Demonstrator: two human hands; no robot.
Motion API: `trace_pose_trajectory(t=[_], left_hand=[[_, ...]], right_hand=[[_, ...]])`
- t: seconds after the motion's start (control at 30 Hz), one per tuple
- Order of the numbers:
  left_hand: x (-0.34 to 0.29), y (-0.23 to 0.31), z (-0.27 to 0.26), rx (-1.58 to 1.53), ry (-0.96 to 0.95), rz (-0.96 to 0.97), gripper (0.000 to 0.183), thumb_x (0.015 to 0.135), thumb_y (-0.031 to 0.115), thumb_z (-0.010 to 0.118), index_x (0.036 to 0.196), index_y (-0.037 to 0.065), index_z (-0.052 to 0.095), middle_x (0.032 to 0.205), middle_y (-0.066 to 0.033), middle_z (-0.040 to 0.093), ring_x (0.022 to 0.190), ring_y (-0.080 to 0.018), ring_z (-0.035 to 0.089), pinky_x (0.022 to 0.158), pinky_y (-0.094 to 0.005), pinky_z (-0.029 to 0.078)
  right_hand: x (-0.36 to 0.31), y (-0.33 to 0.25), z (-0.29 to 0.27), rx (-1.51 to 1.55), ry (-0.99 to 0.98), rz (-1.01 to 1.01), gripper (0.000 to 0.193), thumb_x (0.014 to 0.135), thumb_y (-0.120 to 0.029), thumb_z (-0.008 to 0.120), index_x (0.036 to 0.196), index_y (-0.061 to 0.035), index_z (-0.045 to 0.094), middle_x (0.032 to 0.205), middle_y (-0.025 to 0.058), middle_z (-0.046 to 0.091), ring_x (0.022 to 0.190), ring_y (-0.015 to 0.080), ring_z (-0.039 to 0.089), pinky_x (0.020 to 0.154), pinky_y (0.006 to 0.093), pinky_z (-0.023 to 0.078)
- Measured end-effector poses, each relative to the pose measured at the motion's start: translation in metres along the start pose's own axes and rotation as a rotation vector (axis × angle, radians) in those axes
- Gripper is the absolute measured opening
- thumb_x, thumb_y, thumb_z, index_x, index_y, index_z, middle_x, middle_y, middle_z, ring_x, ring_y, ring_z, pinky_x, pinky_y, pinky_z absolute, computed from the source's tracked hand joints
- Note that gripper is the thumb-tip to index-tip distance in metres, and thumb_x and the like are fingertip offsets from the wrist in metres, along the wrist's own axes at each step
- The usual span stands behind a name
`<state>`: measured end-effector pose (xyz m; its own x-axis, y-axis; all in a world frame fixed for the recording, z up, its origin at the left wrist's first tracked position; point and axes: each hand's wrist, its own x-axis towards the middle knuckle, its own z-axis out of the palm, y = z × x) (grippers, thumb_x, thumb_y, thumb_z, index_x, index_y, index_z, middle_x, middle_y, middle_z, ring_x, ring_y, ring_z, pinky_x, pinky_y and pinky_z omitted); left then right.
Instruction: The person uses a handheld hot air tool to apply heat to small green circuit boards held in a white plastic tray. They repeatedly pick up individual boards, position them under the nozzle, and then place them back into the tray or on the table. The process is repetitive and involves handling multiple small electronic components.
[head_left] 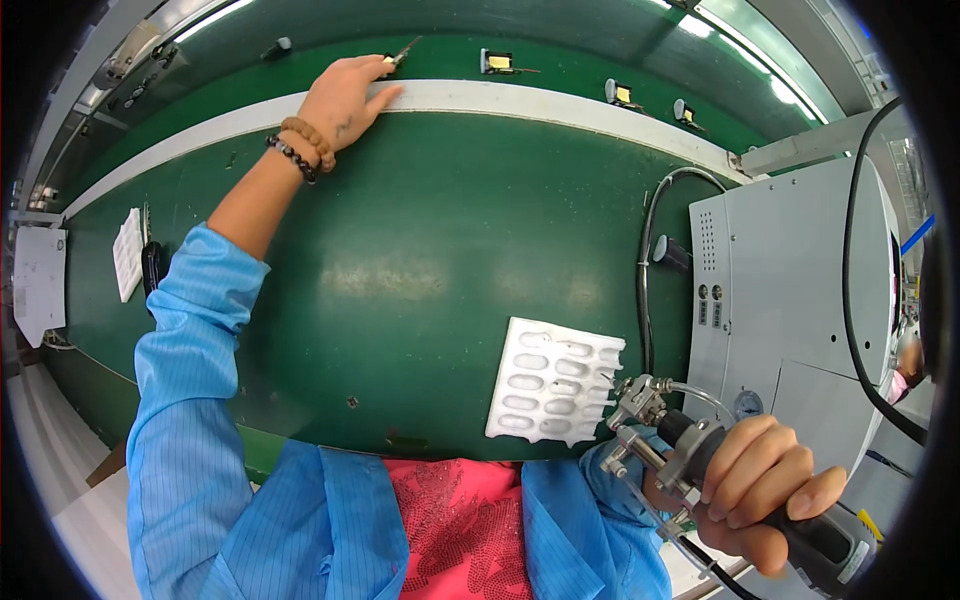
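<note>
My left hand (345, 100) reaches across the white rail, its thumb held apart from the fingers. Its fingertips touch a small yellow-and-dark part with wire leads (399, 54) on the far green strip. The underside of that contact is hidden. At the lower right, my right hand (765, 485) wraps round a black-handled tool (815, 550) with a metal valve head and thin tubes. The tool's metal head points left, close to a white moulded tray (535, 385) with rows of oval hollows on the green bench.
Several similar parts (497, 62) sit along the strip behind the white rail (480, 95). A grey machine box (790, 270) flanks the bench on the right, with a black cable (646, 240) and a dark cylinder (672, 253) beside it. Another white tray (128, 255) lies far left.
</note>
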<state>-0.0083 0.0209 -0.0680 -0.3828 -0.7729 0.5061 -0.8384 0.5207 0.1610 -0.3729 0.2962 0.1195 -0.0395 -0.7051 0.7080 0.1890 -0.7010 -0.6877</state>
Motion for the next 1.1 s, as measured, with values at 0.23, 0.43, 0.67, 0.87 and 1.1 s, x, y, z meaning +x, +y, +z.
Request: trace_pose_trajectory(t=[0.23,0.43,0.67,0.87,1.1], left_hand=[[0.015,-0.02,0.014,-0.092,0.046,-0.337,0.025,0.088,0.019,0.071,0.11,0.009,0.065,0.098,-0.0133,0.072,0.089,-0.028,0.07,0.081,-0.0348,0.055],[-0.011,0.118,-0.039,-0.564,-0.038,-0.218,0.022,0.09,0.007,0.069,0.111,0.002,0.066,0.102,-0.0141,0.071,0.091,-0.0213,0.069,0.08,-0.0319,0.054],[-0.076,0.25,-0.074,-0.901,-0.166,-0.004,0.025,0.078,0.0,0.076,0.102,0.0,0.07,0.101,-0.015,0.071,0.093,-0.0312,0.069,0.081,-0.0388,0.055],[-0.097,0.27,-0.053,-0.859,-0.092,0.033,0.028,0.075,0.003,0.078,0.102,0.001,0.069,0.099,-0.0129,0.072,0.095,-0.0296,0.069,0.084,-0.0399,0.053],[-0.101,0.271,-0.051,-0.924,-0.066,0.037,0.026,0.074,0.002,0.078,0.098,0.0,0.071,0.098,-0.0125,0.071,0.094,-0.0303,0.067,0.083,-0.0392,0.054]], right_hand=[[0.003,0.0,-0.004,0.0,-0.065,0.033,0.042,0.086,-0.035,0.078,0.101,-0.0091,0.049,0.061,-0.0019,0.056,0.049,0.0076,0.056,0.044,0.0185,0.048],[0.002,-0.006,-0.013,-0.005,-0.105,0.07,0.046,0.084,-0.039,0.079,0.104,-0.0085,0.051,0.063,-0.0021,0.058,0.052,0.0076,0.057,0.047,0.0187,0.049],[0.005,-0.017,-0.014,0.031,-0.149,0.072,0.046,0.083,-0.039,0.079,0.105,-0.0079,0.053,0.065,-0.0008,0.06,0.053,0.0088,0.059,0.05,0.02,0.052],[0.002,-0.012,-0.01,0.04,-0.159,0.058,0.046,0.084,-0.039,0.079,0.105,-0.0079,0.053,0.066,0.0001,0.06,0.053,0.0093,0.06,0.05,0.0206,0.052],[0.0,-0.01,-0.008,0.038,-0.151,0.052,0.046,0.084,-0.04,0.078,0.106,-0.0075,0.053,0.066,0.0004,0.06,0.053,0.0097,0.061,0.05,0.021,0.053]])
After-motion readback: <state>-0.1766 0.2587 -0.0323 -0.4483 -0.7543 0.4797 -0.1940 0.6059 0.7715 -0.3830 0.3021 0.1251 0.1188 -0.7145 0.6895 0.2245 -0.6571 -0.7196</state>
